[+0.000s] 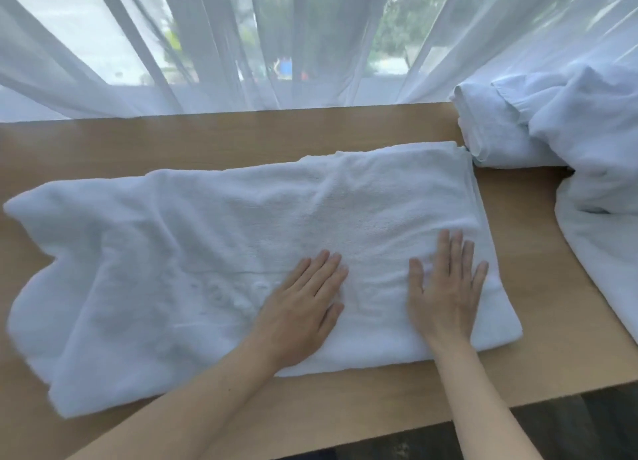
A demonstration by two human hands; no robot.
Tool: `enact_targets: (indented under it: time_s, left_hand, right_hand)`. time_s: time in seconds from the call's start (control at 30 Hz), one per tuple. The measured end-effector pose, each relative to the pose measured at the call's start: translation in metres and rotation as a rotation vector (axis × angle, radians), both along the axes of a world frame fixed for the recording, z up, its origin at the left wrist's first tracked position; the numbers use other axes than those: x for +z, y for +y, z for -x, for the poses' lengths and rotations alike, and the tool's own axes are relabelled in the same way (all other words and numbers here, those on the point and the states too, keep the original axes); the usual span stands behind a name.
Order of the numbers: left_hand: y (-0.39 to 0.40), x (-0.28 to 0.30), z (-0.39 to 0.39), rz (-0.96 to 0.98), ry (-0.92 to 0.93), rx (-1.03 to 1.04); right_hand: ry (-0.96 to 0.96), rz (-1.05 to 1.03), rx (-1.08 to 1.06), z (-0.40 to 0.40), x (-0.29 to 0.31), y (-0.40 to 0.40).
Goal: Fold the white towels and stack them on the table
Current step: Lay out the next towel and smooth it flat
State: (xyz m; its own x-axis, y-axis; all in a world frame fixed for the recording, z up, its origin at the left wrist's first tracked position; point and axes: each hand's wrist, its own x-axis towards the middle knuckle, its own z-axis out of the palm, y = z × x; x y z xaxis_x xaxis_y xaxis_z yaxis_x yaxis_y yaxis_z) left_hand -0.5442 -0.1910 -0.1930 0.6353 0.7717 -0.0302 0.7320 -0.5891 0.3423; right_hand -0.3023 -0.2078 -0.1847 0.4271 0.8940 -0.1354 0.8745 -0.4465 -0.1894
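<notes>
A white towel (207,238), folded lengthwise, lies spread across the wooden table (221,135). Its left end is rumpled and uneven; its right end is a squared edge. My left hand (303,307) presses flat on the towel near its middle, fingers straight and together. My right hand (445,294) lies flat on the towel's right part, fingers spread. At the back right sits a heap of white towels (566,128), with what looks like a folded one (490,131) at its left side. Another loose towel (600,252) hangs over the table's right edge.
Sheer white curtains (241,45) hang along the table's far edge in front of a window. The table's front edge (448,414) runs just below my forearms, with dark floor beyond it. Bare wood shows at the back left and between the towel and the heap.
</notes>
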Motion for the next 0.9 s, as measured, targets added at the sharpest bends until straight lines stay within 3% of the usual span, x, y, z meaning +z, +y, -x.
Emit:
enact_targets:
  time_s: [0.1,0.2,0.4,0.57,0.67,0.73,0.8,0.9]
  left_hand:
    - [-0.008,0.011,0.046,-0.066,-0.096,0.090]
    - [-0.015,0.018,0.116,-0.110,-0.074,0.279]
    - [-0.023,0.025,0.249,-0.126,0.016,0.394]
    - [-0.016,0.020,0.309,0.214,-0.280,0.817]
    - [0.006,0.014,0.327,0.306,-0.432,0.958]
    - [0.025,0.020,0.327,0.393,-0.640,1.044]
    - [0.040,0.030,0.322,0.532,-0.824,1.139]
    - [0.058,0.036,0.314,0.786,-0.917,1.244]
  right_hand:
    - [0.204,-0.092,0.212,0.089,0.008,0.000]
    - [0.355,-0.099,0.394,0.176,0.010,-0.007]
    - [0.360,-0.068,0.573,0.301,0.014,-0.009]
    - [0.262,0.029,0.703,0.351,0.003,-0.008]
    - [0.189,0.024,0.667,0.358,0.001,-0.011]
    - [0.230,0.001,0.622,0.361,0.003,-0.016]
    - [0.321,-0.052,0.476,0.363,0.008,-0.026]
    - [0.362,-0.239,0.219,0.364,0.020,-0.061]
